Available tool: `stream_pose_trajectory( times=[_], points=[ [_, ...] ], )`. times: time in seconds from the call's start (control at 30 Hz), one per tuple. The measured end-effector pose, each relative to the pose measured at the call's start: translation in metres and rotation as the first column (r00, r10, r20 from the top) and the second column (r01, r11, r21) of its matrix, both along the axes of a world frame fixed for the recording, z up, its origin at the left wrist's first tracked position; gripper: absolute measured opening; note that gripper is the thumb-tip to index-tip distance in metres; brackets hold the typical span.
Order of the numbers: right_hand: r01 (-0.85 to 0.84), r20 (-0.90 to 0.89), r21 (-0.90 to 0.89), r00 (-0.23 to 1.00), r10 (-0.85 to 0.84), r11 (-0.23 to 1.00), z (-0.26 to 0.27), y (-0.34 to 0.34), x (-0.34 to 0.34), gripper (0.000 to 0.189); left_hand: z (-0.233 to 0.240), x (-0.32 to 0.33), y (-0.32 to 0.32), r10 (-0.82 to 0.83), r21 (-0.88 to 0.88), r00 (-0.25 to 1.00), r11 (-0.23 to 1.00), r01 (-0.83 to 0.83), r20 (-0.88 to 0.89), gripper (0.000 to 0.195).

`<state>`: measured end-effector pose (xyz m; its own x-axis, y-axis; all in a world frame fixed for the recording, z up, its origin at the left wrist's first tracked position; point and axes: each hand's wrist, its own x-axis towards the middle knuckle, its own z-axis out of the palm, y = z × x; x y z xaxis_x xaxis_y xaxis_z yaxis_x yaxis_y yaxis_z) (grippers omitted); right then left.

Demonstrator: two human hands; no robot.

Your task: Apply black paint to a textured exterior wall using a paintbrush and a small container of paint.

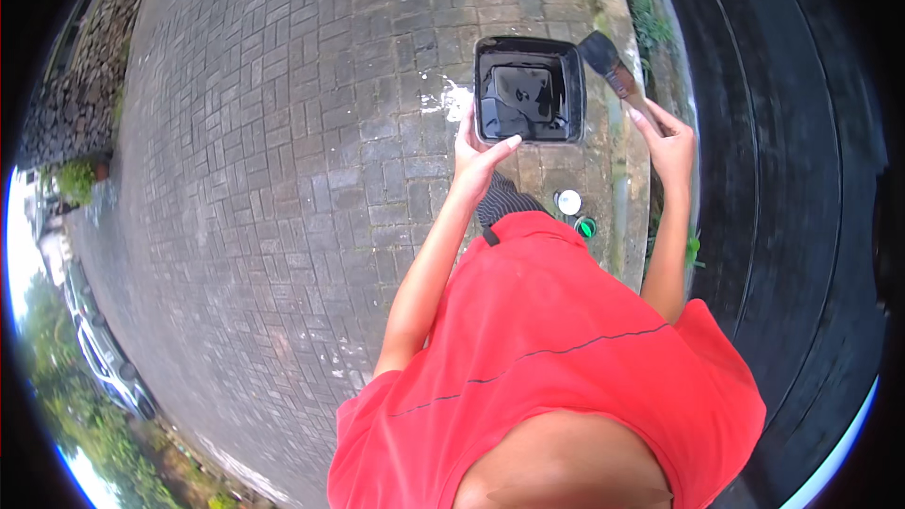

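Note:
My left hand (481, 155) grips the near left corner of a square black tub (581, 95), its thumb over the rim. Glossy dark liquid, likely black paint, covers the tub's floor. Between the fingers and thumb of my right hand (668, 138) is the wooden handle of a paintbrush (621, 81). Its dark bristles point up and left, close beside the tub's right rim.
A dark board wall (785, 120) stands to my right, with a concrete curb (629, 177) and small weeds (647, 21) along its foot. Below the tub are a white round lid or can (568, 202) and a green-topped container (585, 227). Brick paving (318, 120) spreads left, bearing white paint splashes (452, 99).

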<state>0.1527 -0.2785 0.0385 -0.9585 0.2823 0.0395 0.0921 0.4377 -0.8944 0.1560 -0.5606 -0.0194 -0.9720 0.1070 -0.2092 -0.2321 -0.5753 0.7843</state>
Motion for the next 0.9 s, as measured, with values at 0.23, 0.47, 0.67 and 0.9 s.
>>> stream_pose_trajectory(
  times=[0.23,0.47,0.67,0.9],
  points=[
    [-0.215,0.062,0.231,0.976,0.206,0.949,0.051,-0.062,-0.155,0.033,0.04,-0.138,-0.054,-0.039,-0.074,0.999,0.996,0.04,0.023,0.093],
    [-0.238,0.103,0.423,0.971,0.215,0.874,0.059,-0.077,-0.24,0.032,0.025,-0.252,-0.045,-0.119,-0.119,0.992,0.986,0.113,-0.041,0.092],
    [-0.061,0.062,0.463,0.997,0.037,0.884,0.064,-0.064,-0.286,0.032,0.028,-0.338,-0.028,-0.246,-0.026,0.969,0.969,0.246,-0.007,0.08],
    [0.105,0.15,0.439,0.971,-0.188,0.892,0.083,-0.05,-0.334,0.03,0.046,-0.433,0.005,-0.443,-0.056,0.896,0.894,0.444,0.023,0.079]
  ],
)
